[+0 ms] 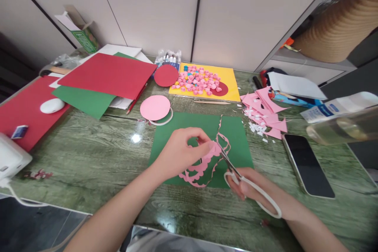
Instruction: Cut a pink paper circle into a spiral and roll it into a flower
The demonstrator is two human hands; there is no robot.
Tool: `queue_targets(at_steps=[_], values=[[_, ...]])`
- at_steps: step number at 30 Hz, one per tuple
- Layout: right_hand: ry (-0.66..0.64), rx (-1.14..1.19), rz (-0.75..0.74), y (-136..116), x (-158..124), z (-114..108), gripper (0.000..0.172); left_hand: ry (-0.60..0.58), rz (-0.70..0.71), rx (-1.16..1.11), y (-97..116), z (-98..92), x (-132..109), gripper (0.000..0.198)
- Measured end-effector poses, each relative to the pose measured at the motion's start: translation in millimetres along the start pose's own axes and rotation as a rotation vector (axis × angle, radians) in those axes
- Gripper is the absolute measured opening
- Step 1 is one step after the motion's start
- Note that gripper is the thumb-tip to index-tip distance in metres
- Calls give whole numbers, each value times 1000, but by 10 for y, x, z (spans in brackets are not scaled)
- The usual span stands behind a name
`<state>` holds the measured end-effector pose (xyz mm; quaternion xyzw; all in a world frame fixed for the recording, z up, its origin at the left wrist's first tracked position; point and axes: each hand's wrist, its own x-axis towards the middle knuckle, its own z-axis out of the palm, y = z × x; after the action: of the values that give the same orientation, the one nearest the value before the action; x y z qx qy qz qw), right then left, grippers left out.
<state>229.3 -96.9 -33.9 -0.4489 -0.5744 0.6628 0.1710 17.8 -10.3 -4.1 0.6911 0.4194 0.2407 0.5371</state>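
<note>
My left hand (186, 151) pinches a pink paper strip (196, 171) with a scalloped edge, which curls down in loops over a green paper sheet (174, 126). In my right hand (251, 185) is a pair of scissors (265, 201) with white handles, its blades at the strip just beside my left fingertips. A thin pink offcut (226, 141) trails from the blades and lies in a loose curl on the green sheet. Beyond the sheet's left corner rests a pink paper circle (155, 107), partly over a white ring that looks like a tape roll (169, 119).
Behind are many small rolled paper roses (201, 78) on a yellow sheet (232, 75) and a red circle (166, 75). Pink scraps (265, 110), a phone (308, 165) and a glue bottle (339, 106) lie right. Red sheets (109, 73) and a white mouse (52, 106) are left.
</note>
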Motion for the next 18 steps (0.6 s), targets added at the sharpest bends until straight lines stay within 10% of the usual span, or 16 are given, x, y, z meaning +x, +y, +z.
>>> queue_targets(at_steps=[18], values=[[104,11,-26,93,17,81,50,7,-23,-5,10,29,-8,16]])
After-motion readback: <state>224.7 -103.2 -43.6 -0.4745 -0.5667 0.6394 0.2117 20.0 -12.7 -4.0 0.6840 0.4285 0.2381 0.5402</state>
